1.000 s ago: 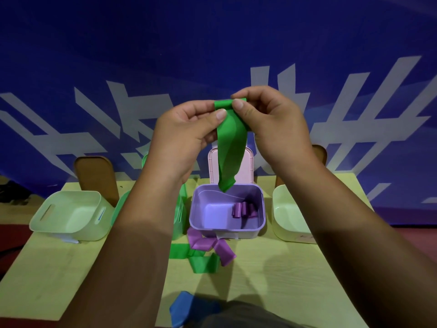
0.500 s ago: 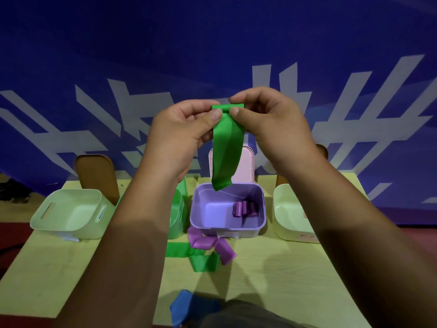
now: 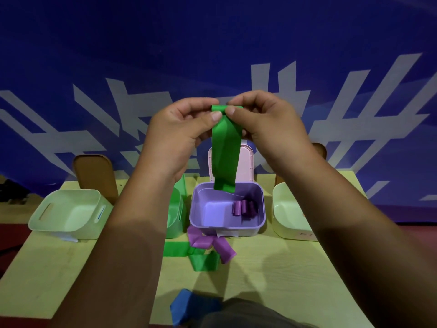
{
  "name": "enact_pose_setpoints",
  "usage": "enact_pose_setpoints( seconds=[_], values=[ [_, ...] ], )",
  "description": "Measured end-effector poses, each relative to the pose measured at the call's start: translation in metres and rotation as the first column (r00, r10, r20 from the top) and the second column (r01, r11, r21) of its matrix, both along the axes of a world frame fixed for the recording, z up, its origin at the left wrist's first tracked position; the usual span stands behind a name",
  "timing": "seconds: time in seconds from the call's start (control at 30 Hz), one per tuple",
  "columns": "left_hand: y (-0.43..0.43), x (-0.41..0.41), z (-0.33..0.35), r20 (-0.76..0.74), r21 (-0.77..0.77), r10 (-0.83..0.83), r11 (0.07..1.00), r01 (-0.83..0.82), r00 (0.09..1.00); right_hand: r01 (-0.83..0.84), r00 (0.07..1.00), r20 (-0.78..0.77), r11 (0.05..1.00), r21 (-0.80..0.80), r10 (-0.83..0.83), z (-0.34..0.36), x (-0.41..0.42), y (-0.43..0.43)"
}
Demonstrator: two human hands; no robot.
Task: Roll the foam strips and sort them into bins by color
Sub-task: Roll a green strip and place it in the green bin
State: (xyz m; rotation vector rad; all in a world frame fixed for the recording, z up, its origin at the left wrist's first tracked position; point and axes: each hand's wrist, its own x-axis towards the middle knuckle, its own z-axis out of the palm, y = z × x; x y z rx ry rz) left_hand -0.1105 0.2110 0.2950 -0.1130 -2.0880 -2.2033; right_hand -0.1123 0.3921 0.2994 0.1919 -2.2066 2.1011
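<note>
Green foam strip (image 3: 224,150), hanging in the air above the lilac plastic bin (image 3: 248,229), curled-over top edge pinched between thumbs and fingers of left hand (image 3: 179,129) and right hand (image 3: 267,121). Best rolled tight from the top, edges square, then dropped into the green plastic bin (image 3: 173,214) on the tabletop.

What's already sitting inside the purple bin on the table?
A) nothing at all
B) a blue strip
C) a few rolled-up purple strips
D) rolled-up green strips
C: a few small purple rolls lie on the floor of the purple bin, toward its right side.
</note>
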Motion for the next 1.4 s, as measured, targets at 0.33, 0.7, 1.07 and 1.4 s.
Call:
enact_pose_setpoints(
  seconds=[0.33,0.7,1.07,1.4],
  values=[
    [-0.003,0.002,0.004,-0.012,-0.041,0.034,0.999,-0.035,0.999,0.026,0.999,-0.024,0.999,0.034,-0.025,-0.002,0.000,-0.005],
    [-0.002,0.001,0.001,-0.044,-0.123,0.044,0.991,-0.049,0.998,0.077,0.996,0.033,0.997,0.023,-0.078,-0.004,0.010,-0.002],
    [0.001,-0.005,-0.006,0.046,-0.019,-0.041,0.999,0.042,0.998,0.111,0.994,-0.016,0.987,0.117,-0.110,-0.002,0.013,0.000],
    [0.005,-0.014,-0.012,-0.005,-0.051,-0.024,0.998,0.024,1.000,0.070,0.994,0.087,0.998,0.004,-0.070,-0.008,0.008,0.004]
  ],
)
